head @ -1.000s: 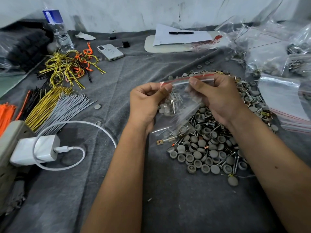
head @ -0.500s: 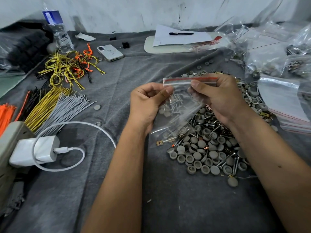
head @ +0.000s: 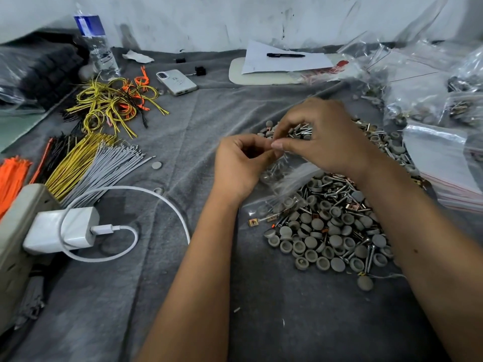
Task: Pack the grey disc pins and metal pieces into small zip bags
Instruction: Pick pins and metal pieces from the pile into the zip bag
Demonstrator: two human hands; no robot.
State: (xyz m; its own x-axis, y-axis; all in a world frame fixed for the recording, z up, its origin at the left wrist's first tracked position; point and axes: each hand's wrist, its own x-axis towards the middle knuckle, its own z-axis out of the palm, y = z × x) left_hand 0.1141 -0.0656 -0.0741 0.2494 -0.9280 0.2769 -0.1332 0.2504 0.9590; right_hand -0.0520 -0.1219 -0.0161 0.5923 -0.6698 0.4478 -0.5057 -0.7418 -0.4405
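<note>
Both forearms reach forward; the left hand (head: 239, 163) and right hand (head: 322, 137) meet fingertip to fingertip, fingers curled in a pinch.

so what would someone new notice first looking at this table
Probably the two bare hands at centre: the left hand and right hand meet fingertip to fingertip, pinching the top of a small clear zip bag that holds a few pieces. Just below and right of them spreads a heap of grey disc pins and metal pieces on the grey cloth. At far left lie bright yellow, orange and grey wire bundles.
</note>
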